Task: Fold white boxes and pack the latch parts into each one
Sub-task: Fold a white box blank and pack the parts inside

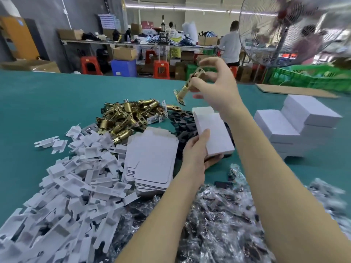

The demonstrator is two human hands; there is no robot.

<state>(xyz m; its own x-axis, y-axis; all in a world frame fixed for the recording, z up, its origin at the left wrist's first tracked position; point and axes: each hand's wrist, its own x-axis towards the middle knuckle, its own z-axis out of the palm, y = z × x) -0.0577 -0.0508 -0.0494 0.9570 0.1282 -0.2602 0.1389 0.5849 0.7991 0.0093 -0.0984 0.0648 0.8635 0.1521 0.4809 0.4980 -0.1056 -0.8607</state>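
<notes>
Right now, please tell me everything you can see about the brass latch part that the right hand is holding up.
The brass latch part is a shiny gold-coloured metal piece with a narrow tubular body, a flat plate at its lower end and a perforated bracket at its upper end. It is tilted, plate end down and to the left, held in the air above the green table. The right hand pinches its middle between thumb and fingers. Nothing else touches it. It is above and left of the open white box in the left hand.

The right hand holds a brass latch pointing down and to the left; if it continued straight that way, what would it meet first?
Probably the pile of brass latches on the green table, though depth is unclear. The right hand holds its latch above them.
</notes>
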